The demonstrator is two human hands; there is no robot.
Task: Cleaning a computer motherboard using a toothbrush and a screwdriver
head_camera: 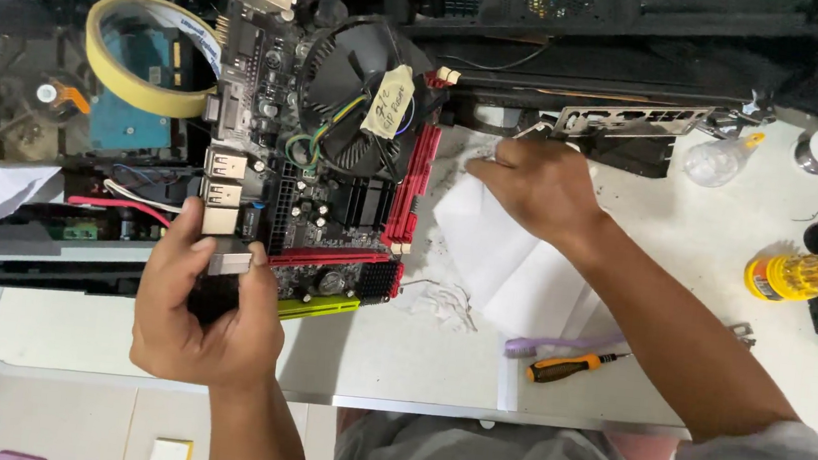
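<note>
A computer motherboard [332, 203] with red slots and a round black cooler fan [357, 90] is held up on edge over a white table [397, 359]. My left hand [206, 311] grips its near lower corner by the metal ports. A yellowish paper tag [389, 101] is stuck on the fan. To the right of the board, my right hand [533, 187] presses flat on a white tissue [506, 259] lying on the table, fingers on its far corner.
A roll of yellow tape [141, 54] lies on a hard drive [132, 93] at left. An orange-handled screwdriver [571, 368] and a purple tool [558, 346] lie near the front edge. A metal port shield [635, 120], a small clear bottle [718, 160] and a yellow bit set [789, 277] lie right.
</note>
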